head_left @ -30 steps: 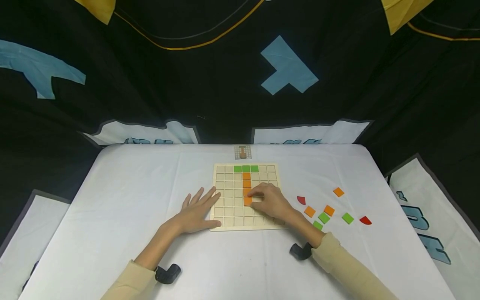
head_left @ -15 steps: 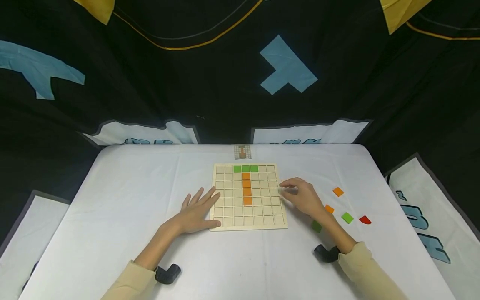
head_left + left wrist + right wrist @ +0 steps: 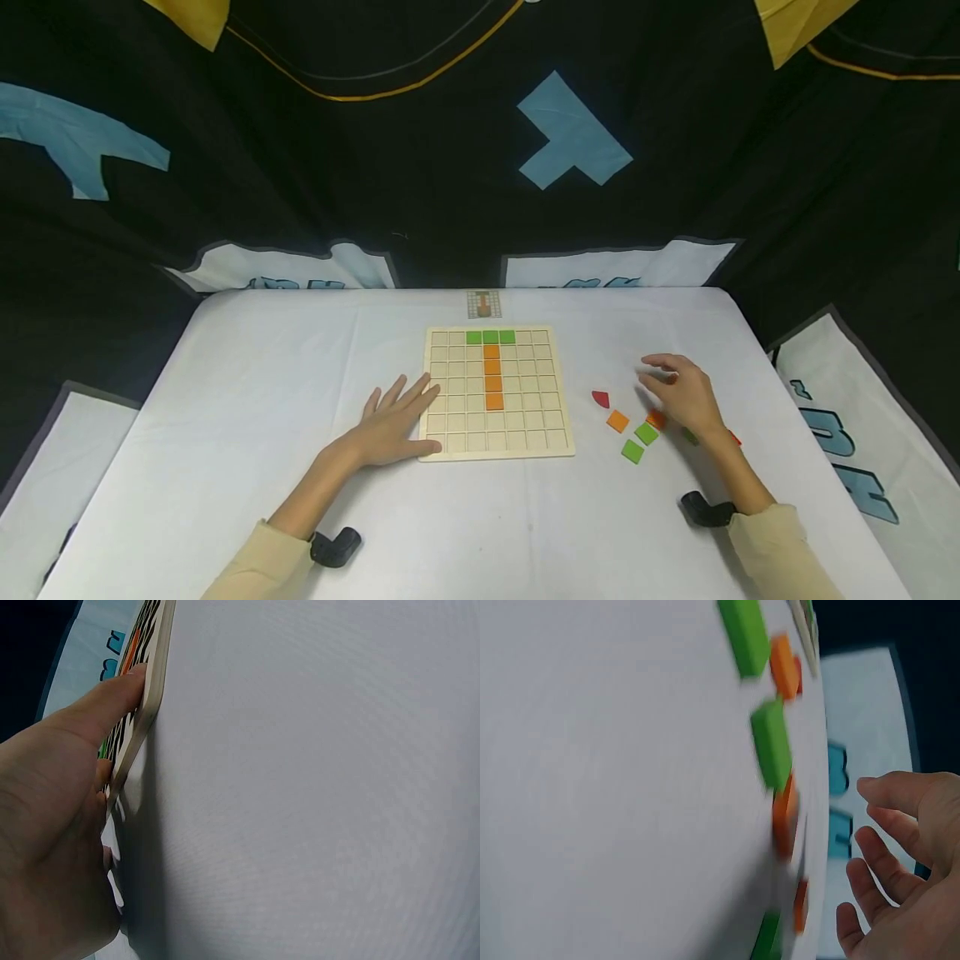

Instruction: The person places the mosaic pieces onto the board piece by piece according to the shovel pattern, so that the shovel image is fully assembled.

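Note:
A wooden grid board (image 3: 540,417) lies on the table with a row of 3 green square tiles (image 3: 491,337) at its far edge and a column of several orange square tiles (image 3: 492,383) below them. My left hand (image 3: 390,429) rests flat on the board's left edge, fingers spread. To the right of the board, my right hand (image 3: 684,400) hovers over loose tiles, fingers parted and holding nothing in the right wrist view. Beneath it are an orange tile (image 3: 656,419) and a green tile (image 3: 690,437), partly covered. Another orange tile (image 3: 801,906) shows below the fingers in the right wrist view.
Left of that hand lie a red quarter-round piece (image 3: 601,399), an orange tile (image 3: 618,421) and two green tiles (image 3: 646,433). A second red piece (image 3: 735,437) peeks out past the wrist. Behind the board is a small pattern card (image 3: 483,305).
My right hand has left the orange column on the board and moved right, over the loose tiles. The left hand stays put. The tiles on the board look the same.

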Action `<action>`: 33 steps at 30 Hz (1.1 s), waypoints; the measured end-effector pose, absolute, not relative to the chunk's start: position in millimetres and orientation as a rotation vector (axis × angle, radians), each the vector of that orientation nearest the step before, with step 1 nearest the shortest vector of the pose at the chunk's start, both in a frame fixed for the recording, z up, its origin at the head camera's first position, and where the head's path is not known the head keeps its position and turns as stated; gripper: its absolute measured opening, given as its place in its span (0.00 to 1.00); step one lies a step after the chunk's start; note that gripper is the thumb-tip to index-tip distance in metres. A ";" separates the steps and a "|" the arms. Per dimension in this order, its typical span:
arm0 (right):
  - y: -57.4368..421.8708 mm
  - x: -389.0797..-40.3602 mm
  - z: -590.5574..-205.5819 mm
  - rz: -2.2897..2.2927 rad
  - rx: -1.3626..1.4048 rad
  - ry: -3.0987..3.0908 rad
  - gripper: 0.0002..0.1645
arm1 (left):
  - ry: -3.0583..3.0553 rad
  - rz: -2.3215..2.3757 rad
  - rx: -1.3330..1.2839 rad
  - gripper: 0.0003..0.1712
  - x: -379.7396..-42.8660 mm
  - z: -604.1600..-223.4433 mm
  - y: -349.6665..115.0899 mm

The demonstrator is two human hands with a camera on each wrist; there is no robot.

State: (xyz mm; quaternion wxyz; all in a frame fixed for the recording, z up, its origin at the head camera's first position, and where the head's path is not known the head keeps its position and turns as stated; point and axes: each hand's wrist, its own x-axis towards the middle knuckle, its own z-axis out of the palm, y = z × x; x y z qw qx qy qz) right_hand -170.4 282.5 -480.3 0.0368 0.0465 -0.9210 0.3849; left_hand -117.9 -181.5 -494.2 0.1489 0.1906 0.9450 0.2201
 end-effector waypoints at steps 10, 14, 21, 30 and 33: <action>315.8 -167.7 -486.1 1.121 -0.113 -2.928 0.25 | 2.724 0.638 0.549 0.53 -117.5 -493.2 -182.2; 318.4 -167.8 -489.7 1.093 -0.163 -2.962 0.26 | 2.729 0.638 0.543 0.53 -117.5 -494.1 -182.0; 318.1 -168.3 -491.3 1.034 -0.149 -2.964 0.21 | 2.722 0.651 0.541 0.53 -116.7 -495.3 -181.3; 298.8 -166.2 -478.2 1.097 0.028 -2.940 0.21 | 2.717 0.665 0.553 0.53 -115.3 -494.1 -181.5; 284.6 -165.7 -472.6 1.130 0.116 -2.922 0.20 | 2.716 0.674 0.555 0.53 -115.0 -493.8 -181.5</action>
